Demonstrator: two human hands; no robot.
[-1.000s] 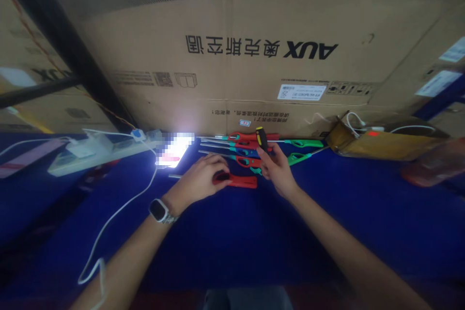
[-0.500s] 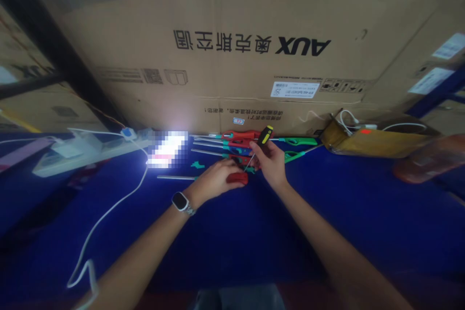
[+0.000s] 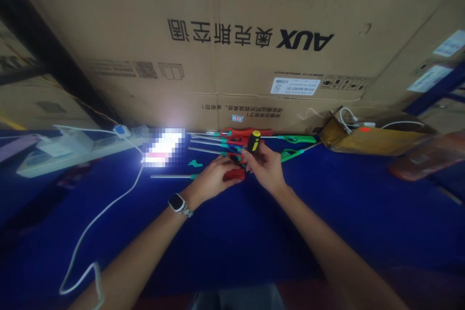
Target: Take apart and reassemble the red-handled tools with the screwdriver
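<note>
My left hand is closed around the red handle of a long-necked gas lighter, whose metal tube points left over the blue tabletop. Between the fingers of my right hand is a screwdriver with a black and yellow handle, its handle end up. The tool's tip is hidden by my fingers, close to the lighter's handle. Just beyond my hands lie several more lighters with red, blue and green handles, among them a red one and a green one. A small teal plastic piece rests left of them.
A large cardboard box stands along the back. At left are a white power strip, a white cable and a bright, pixelated patch. An open brown carton with white cables sits at right, near a blurred reddish-brown bottle-like object.
The screwdriver has become more upright, and its handle has shifted left and slightly down with my right hand. My left hand still grips the lighter. The view has shifted slightly.
</note>
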